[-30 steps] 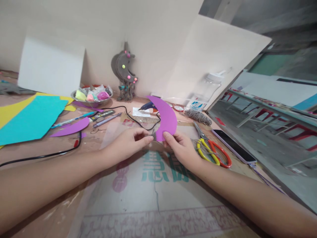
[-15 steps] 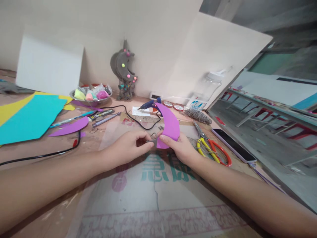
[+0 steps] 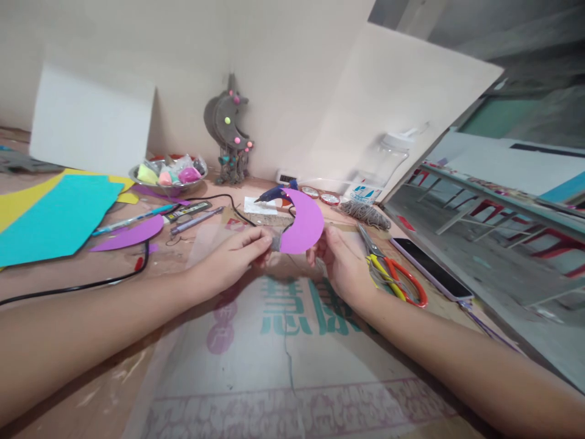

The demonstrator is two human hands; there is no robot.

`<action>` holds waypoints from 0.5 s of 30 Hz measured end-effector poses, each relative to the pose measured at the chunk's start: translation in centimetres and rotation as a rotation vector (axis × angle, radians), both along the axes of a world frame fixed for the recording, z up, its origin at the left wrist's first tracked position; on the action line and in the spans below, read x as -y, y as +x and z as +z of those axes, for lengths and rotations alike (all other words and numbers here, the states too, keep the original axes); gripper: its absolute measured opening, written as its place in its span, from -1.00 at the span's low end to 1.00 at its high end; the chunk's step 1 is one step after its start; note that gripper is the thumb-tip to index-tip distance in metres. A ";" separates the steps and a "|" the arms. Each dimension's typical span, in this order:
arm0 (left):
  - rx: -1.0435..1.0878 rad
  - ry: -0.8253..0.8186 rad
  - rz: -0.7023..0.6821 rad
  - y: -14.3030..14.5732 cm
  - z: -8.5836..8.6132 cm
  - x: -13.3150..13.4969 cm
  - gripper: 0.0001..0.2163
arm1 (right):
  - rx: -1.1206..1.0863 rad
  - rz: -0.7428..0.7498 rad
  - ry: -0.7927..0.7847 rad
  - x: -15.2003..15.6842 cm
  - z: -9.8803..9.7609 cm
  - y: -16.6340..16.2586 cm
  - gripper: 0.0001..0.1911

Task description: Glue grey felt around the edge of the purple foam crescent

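Note:
A purple paper crescent (image 3: 305, 225) is held up over the middle of the work mat. Its lower left tip is wrapped in grey yarn (image 3: 276, 242). My left hand (image 3: 247, 251) pinches that wrapped tip between thumb and fingers. Just right of the crescent is my right hand (image 3: 340, 262), its thumb raised and its fingers loosely bent and apart, with no hold on the paper that I can see. Behind the crescent's upper end lies a blue glue gun (image 3: 274, 193), partly hidden.
Scissors (image 3: 388, 268) and a phone (image 3: 432, 268) lie to the right, near a grey yarn bundle (image 3: 365, 213) and a clear bottle (image 3: 388, 158). A decorated grey moon (image 3: 223, 122) leans on the wall. Leftward are a bowl (image 3: 171, 188), coloured sheets (image 3: 64, 219) and a black cable (image 3: 114, 280).
The crescent has turned and risen slightly, its lower end now at my left fingers. My right hand has let go of the paper and moved a little right.

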State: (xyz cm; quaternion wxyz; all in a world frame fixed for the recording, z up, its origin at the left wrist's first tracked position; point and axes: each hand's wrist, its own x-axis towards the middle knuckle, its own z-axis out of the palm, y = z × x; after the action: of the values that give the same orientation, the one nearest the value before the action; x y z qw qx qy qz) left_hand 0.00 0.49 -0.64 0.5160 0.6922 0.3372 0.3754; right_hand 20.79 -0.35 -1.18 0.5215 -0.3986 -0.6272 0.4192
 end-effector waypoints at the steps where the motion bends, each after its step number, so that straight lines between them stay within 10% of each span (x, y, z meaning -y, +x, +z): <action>1: -0.003 -0.001 -0.006 0.0 0.1 0.0 -0.72 | 0.023 0.000 -0.009 0.1 0.2 -0.2 -0.73; 7: -0.197 0.102 -0.125 -0.1 0.6 0.6 -0.71 | 0.209 0.153 -0.112 1.6 1.3 -1.4 -0.60; 15: -0.088 0.001 -0.052 0.0 -0.4 -0.2 -0.75 | 0.335 -0.004 0.137 0.9 1.1 -1.1 -0.79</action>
State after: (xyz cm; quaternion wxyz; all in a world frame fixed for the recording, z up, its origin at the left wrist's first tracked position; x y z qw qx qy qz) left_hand 0.04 0.66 -1.04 0.5099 0.7169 0.3411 0.3311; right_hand 19.67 -1.23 -0.11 0.4363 -0.4278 -0.7317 0.3022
